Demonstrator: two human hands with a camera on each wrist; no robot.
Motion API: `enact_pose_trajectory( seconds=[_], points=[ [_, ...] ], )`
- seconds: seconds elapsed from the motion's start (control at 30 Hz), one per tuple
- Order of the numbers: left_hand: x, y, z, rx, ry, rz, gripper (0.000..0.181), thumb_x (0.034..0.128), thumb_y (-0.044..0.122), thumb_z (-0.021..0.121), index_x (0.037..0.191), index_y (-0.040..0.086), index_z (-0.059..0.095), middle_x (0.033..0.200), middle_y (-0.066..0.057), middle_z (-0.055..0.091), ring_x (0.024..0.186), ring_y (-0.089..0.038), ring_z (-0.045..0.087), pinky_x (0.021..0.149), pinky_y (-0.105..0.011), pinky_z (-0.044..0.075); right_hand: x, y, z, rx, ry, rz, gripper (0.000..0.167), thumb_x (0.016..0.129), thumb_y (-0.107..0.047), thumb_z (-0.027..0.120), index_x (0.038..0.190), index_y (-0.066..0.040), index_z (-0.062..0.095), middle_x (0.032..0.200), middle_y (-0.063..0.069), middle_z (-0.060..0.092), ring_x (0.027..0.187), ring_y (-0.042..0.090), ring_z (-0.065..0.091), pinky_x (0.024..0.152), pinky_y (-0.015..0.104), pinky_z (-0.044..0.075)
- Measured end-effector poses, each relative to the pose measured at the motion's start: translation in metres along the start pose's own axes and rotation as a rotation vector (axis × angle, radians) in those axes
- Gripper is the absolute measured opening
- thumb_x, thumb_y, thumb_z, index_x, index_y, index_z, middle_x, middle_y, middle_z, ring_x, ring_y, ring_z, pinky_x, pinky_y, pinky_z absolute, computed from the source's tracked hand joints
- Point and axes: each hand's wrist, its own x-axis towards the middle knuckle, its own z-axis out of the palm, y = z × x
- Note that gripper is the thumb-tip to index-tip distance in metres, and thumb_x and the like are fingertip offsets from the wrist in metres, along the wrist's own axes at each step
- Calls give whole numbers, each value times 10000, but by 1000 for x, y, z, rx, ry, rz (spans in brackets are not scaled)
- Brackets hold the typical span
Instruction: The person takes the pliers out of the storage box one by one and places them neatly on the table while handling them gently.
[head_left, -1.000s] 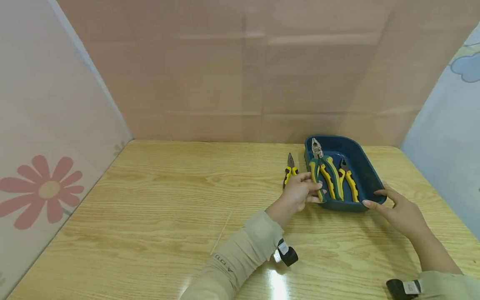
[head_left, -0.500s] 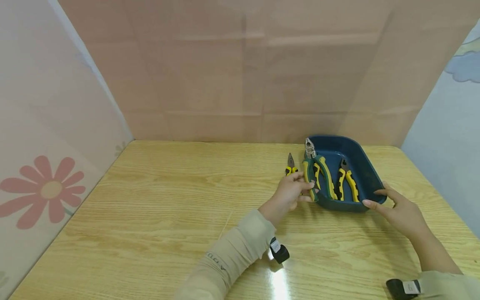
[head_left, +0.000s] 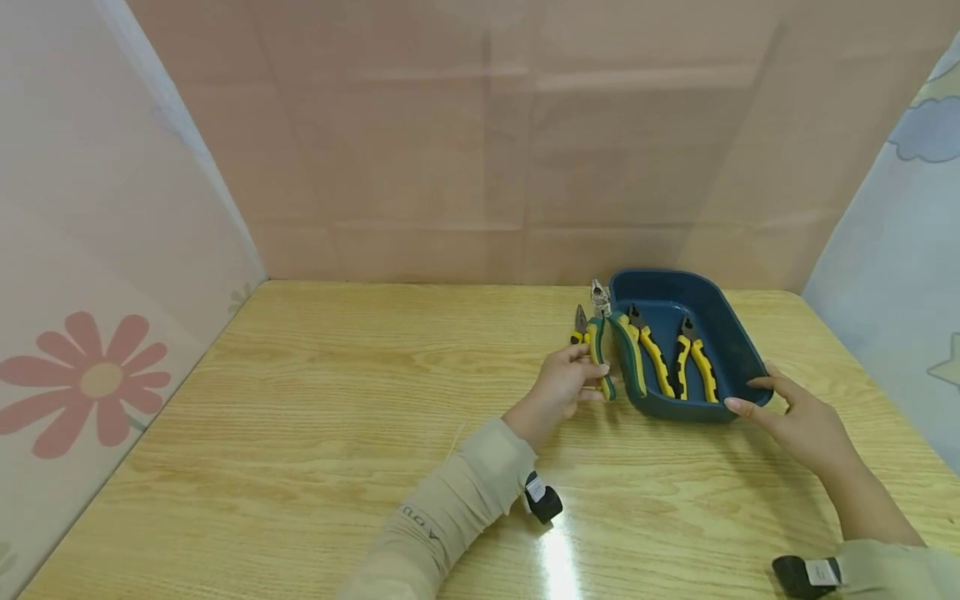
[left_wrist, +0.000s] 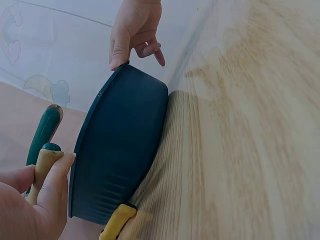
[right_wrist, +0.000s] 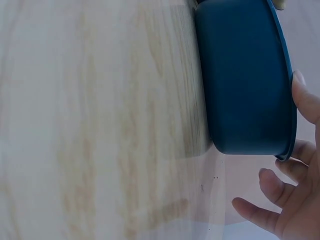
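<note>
Grips with the left hand [head_left: 557,385] the left handle of the green-and-yellow pliers [head_left: 628,350], between thumb and fingers. Holds these pliers above the surface [head_left: 300,400], at the left side of the blue tray [head_left: 690,412], with the metal head pointing to the far side and with both handles spread apart. Shows the right handle overlapping with the left wall of the tray in the head view; cannot tell from there about touching.

Pinches with the right hand [head_left: 806,427] the near right corner of the tray, with the thumb on the near rim and with a finger at the right rim.

Contains, inside the tray, two smaller black-and-yellow pliers: the left pair [head_left: 654,358], partly hidden behind the green-and-yellow pliers, and the right pair [head_left: 702,367], just beside, both with dark heads toward the far side.

Has also, on the surface just left of the tray, the long-nose pliers [head_left: 580,320], mostly hidden behind the left hand, with the dark nose pointing far.

Wears light beige sleeves [head_left: 457,504], with a black device [head_left: 543,500] at each wrist. Has a brown covering [head_left: 412,167] at the far side and, at the left, a pink flower [head_left: 101,379].
</note>
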Motion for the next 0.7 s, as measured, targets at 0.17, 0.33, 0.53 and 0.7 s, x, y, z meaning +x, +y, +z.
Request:
enact_pose_trajectory(
  seconds=[0.17,0.33,0.53,0.7],
  points=[
    [3,0,-5,15,-6,5,436,803,-50,552,1224,-9,447,900,-100,553,892,-362,558,696,-401,485,0,0,0,-2,10,-1,660,863,-427,464,1238,99,328,1401,200,-25,1009,577,260,668,631,303],
    [5,-1,-10,45,4,6,450,805,-34,558,1237,4,437,931,-120,562,888,-345,564,597,-319,506,0,1,0,-3,10,0,662,863,-429,464,1239,99,329,1401,202,-23,999,568,274,655,617,317],
    [4,-1,-16,73,2,6,400,803,-24,562,1195,-12,480,986,-186,571,852,-324,582,577,-295,505,0,1,1,0,6,2,663,863,-427,464,1242,99,327,1399,210,-16,999,569,276,657,614,320],
    [4,-1,-19,66,1,6,380,802,-30,560,1176,-26,496,955,-173,577,814,-305,590,603,-315,509,-1,0,0,-4,12,-3,656,864,-424,464,1234,102,334,1398,215,-6,1004,578,265,674,628,301]
  ],
)
